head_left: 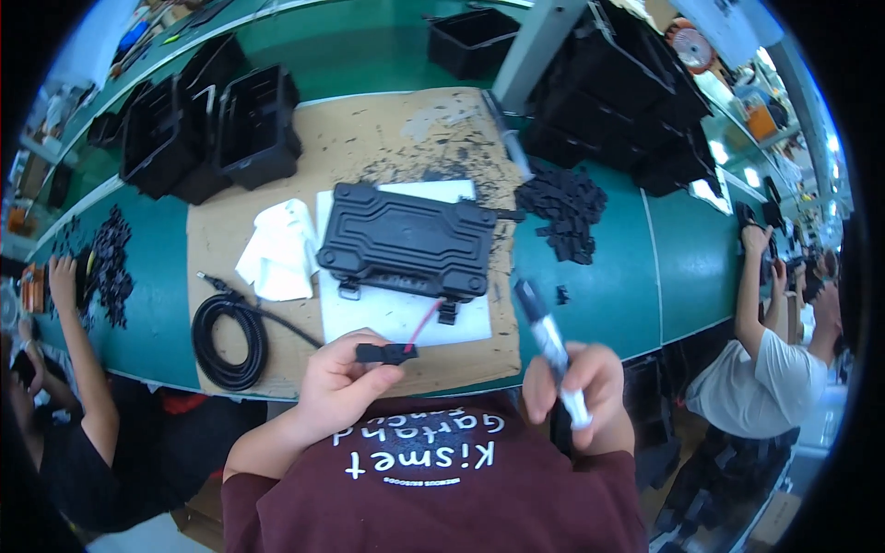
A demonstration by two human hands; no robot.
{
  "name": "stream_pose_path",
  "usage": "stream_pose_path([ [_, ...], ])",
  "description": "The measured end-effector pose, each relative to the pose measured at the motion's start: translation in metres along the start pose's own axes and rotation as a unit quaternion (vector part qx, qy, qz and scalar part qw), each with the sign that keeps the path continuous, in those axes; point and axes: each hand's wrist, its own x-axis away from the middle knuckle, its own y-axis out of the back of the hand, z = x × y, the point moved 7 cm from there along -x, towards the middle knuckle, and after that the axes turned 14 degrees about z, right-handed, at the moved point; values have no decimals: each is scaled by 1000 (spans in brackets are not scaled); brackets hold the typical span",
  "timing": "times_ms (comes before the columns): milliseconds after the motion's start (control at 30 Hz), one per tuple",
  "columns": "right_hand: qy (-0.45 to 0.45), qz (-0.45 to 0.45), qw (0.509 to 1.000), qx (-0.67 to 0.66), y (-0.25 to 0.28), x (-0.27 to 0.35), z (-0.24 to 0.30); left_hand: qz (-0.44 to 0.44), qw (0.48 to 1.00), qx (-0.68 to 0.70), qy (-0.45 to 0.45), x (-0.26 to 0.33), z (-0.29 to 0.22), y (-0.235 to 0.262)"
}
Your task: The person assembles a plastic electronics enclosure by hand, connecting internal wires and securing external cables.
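I see my left hand [339, 378] pinching a small black clip [385, 352] between thumb and fingers, near the front edge of the bench. A thin red wire [424, 321] runs from the clip up toward the black ribbed case [406, 241]. My right hand [576, 378] is wrapped around a pen-like tool [551, 348], fingers closed on its barrel, the dark tip pointing up and left.

The case lies closed, lid down on white paper sheets [396, 313], in the middle of the brown cardboard mat [359, 147]. Left of it sits a crumpled white cloth [278, 249], and nearer left a coiled black cable [229, 339].

At the far left of the mat stand open black boxes [212, 124]; I cannot tell what, if anything, is inside them. Another open black bin [470, 39] sits farther back on the green bench [599, 295]. To the right of the mat lies a loose heap of small black parts [564, 207], and behind it more black cases are stacked [627, 101].
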Motion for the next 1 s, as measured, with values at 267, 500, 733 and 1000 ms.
stream_pose_path([
  [267,-87,104,991,4,-44,-34,-22,15,955,-252,-156,5,-27,-1],
  [500,-100,104,988,55,-53,-34,-28,16,952,-246,-180,7,-32,0],
  [733,-100,93,989,58,-55,-33,-30,17,950,-255,-181,8,-34,-2],
  [1000,-102,100,988,66,-56,-31,-31,21,950,-251,-184,9,-37,-5],
])
